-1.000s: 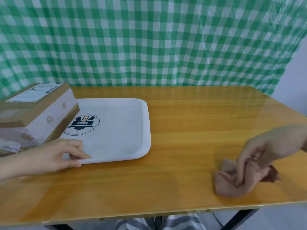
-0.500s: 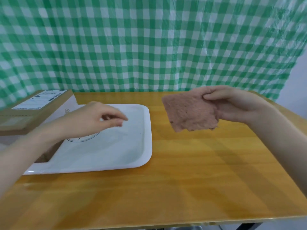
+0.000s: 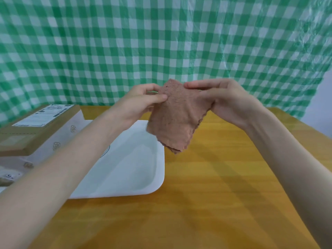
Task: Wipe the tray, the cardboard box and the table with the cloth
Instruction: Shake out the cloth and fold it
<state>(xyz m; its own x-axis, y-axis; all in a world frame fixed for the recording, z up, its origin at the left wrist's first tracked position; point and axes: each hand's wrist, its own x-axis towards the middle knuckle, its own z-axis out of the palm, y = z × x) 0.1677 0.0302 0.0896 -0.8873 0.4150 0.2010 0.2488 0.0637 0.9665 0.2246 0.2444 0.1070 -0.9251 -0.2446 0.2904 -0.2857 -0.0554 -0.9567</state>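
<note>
A pinkish-brown cloth (image 3: 177, 119) hangs in the air above the table, folded over, between both hands. My left hand (image 3: 143, 99) pinches its upper left edge with thumb and fingers. My right hand (image 3: 222, 99) grips its upper right side, fingers laid along the top. Below them the white tray (image 3: 136, 169) lies flat on the wooden table (image 3: 215, 194); my left forearm hides most of its printed logo. The cardboard box (image 3: 37, 130), brown with a white shipping label, sits at the left, its near end over the tray's left side.
A green and white checked plastic sheet (image 3: 161, 42) hangs as a backdrop right behind the table's far edge. A pale wall (image 3: 323, 97) shows at the far right. The table's right edge runs diagonally at the right side.
My right hand lifted the cloth off the table's right side and brought it to the middle. My left hand left the tray's front edge and rose to take the cloth's other side.
</note>
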